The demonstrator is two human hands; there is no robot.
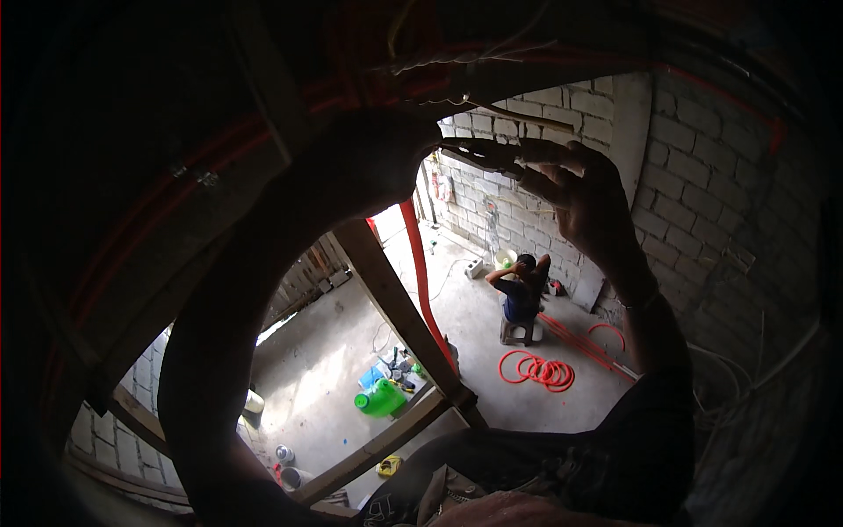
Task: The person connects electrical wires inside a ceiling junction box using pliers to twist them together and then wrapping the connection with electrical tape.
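Raised high in front of me, my right hand [584, 198] grips a pair of pliers [483, 155] by the handles. The jaws point left and reach the fingertips of my left hand [386, 162]. That hand is a dark silhouette with its fingers curled closed; what it pinches is too dark to make out. An orange flexible conduit [416, 263] hangs down just below it. Above both hands, twisted wires [465, 60] run along the dark ceiling, and a thin brownish rod or cable [527, 117] sticks out to the right.
Wooden beams [395, 307] cross below me. On the concrete floor [316, 378] lie an orange conduit coil [551, 374], a green jug [379, 400] and tools. A person [522, 294] sits on a stool [518, 332] near the block wall [676, 167], arms raised to the head.
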